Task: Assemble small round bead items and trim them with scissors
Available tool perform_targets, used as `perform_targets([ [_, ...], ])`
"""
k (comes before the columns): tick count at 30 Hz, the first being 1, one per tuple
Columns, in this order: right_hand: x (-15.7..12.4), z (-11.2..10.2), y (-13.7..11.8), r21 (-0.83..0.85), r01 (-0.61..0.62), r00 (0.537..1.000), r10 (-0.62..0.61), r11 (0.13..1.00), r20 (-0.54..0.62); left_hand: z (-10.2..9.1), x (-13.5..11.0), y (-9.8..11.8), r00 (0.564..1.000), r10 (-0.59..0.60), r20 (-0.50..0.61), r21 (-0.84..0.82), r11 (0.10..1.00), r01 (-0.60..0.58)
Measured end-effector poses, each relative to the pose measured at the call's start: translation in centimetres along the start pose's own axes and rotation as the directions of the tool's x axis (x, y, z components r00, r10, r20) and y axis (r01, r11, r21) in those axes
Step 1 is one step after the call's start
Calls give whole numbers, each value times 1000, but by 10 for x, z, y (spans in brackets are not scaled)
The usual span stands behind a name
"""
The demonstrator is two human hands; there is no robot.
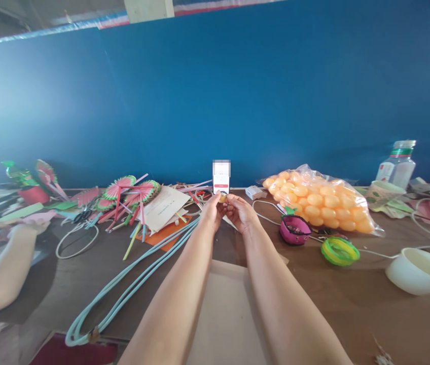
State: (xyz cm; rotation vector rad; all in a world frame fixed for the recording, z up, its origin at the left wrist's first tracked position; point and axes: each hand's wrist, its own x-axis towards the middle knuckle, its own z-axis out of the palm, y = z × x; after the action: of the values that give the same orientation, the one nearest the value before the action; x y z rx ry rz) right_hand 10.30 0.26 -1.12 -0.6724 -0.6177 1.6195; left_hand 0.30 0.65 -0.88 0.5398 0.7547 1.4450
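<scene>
My left hand [213, 212] and my right hand [241, 212] meet at the middle of the table, arms stretched forward. Their fingertips pinch together around a small yellowish thing [223, 197] with a dark part, too small to name. Just beyond the fingers, a phone [221, 183] with a lit white screen and a red bar stands upright before the blue wall; its top is blurred out. Whether any fingertip touches the phone, I cannot tell. Under my forearms lies a light brown board or sheet [230, 304]. An orange sheet [169, 234] lies left of my left hand.
Pink-and-green paper fans [123, 190], papers [164, 208] and pale blue tubing [131, 276] lie left. To the right are a bag of orange balls [321, 203], purple basket [294, 230], green-yellow coil [339, 251], white bowl [420, 271] and bottle [397, 165]. Another person's arm [9, 263] works far left.
</scene>
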Motion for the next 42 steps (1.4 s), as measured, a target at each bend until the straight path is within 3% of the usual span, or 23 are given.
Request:
perform_targets([
  [42,-3,1,1,-70,51,999,-51,996,-1,0,-2,1,999,38,28,37,999,-40],
])
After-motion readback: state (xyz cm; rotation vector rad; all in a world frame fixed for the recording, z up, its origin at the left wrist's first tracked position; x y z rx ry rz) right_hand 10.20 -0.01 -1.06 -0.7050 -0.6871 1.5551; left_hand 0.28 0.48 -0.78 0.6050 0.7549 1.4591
